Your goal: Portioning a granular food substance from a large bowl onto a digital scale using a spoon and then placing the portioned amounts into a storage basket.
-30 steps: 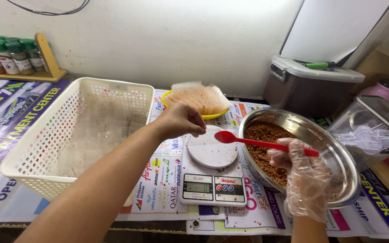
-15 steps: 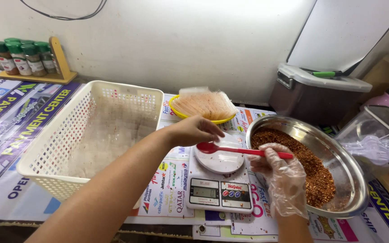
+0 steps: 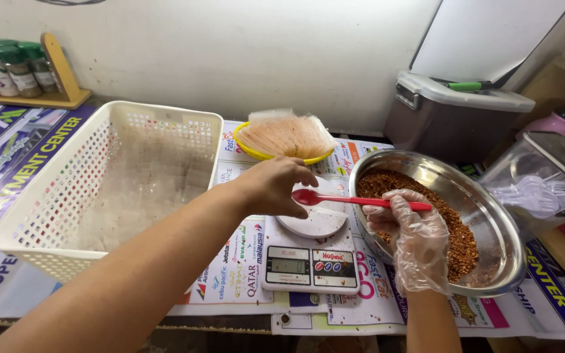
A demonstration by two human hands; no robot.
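My right hand (image 3: 413, 238), in a clear plastic glove, grips the handle of a red plastic spoon (image 3: 348, 199). The spoon's bowl hovers over the round white pan of a small digital kitchen scale (image 3: 308, 258). My bare left hand (image 3: 276, 186) reaches across with fingers curled down onto the scale pan, right beside the spoon's bowl; what it pinches is hidden. A steel mixing bowl (image 3: 492, 222) of reddish-brown crumbly mix stands to the right of the scale, under my right wrist.
A white plastic lattice basket (image 3: 67, 196) lined with clear film sits at the left. Behind the scale, a yellow bowl holds a stack of thin clear bags (image 3: 286, 137). A grey lidded box (image 3: 456, 114), a clear tub of plastic spoons (image 3: 544, 183) and a spice-jar rack (image 3: 14, 68) stand around.
The view has shifted left and closer. My right hand has carried the red spoon from over the steel bowl leftward to the scale pan; my left hand has lowered onto the pan.
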